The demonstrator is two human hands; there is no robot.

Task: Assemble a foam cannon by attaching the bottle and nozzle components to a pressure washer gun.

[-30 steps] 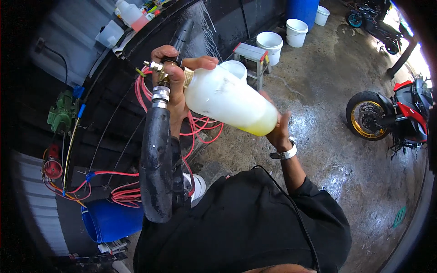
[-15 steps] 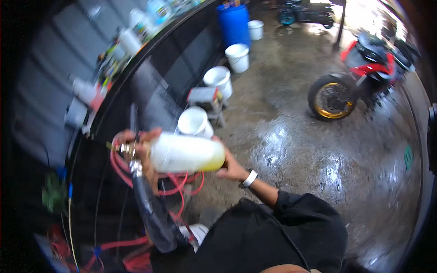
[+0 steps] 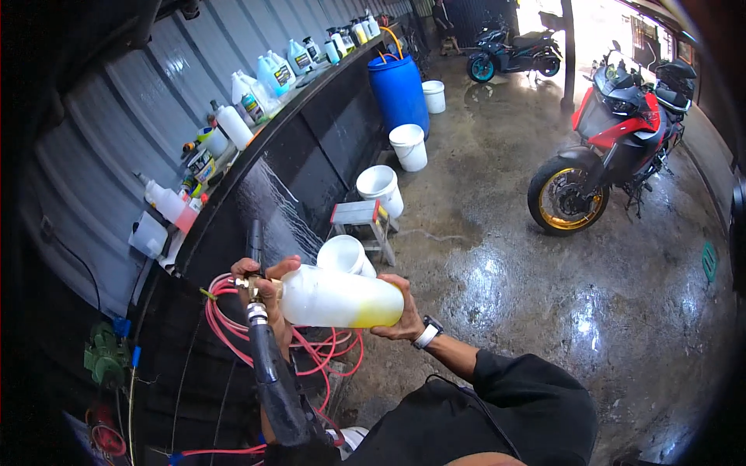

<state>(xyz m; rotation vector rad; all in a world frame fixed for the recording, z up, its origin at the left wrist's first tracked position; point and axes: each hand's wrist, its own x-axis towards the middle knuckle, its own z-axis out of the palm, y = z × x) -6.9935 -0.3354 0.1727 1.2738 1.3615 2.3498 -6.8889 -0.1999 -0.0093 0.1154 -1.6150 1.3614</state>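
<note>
A foam sprayer bottle [image 3: 334, 297], white and translucent with yellow liquid at its base end, lies nearly level in front of me. My left hand [image 3: 268, 281] wraps round the brass fitting at its neck; the fitting partly hides the fingers. At the other end, my right hand [image 3: 400, 314] cups the bottle's base, and a white wristband shows on that wrist. A black spray gun [image 3: 272, 373] joins the fitting by a metal coupling and runs down toward my body. Beyond the black nozzle [image 3: 256, 237], water spray [image 3: 276, 206] fans out by the dark wall panel.
Several white buckets [image 3: 378, 186] and a small step stool [image 3: 361, 213] line the left wall. A blue barrel [image 3: 398, 93] stands farther back. Pink hose [image 3: 225, 318] coils below my left hand. Bottles crowd the ledge [image 3: 264, 128]. A red motorcycle [image 3: 614, 147] stands right on wet concrete.
The view has shifted and sharpened, showing more of the ledge. The bottle and both hands sit slightly lower and farther right in the picture. Both hands keep their hold.
</note>
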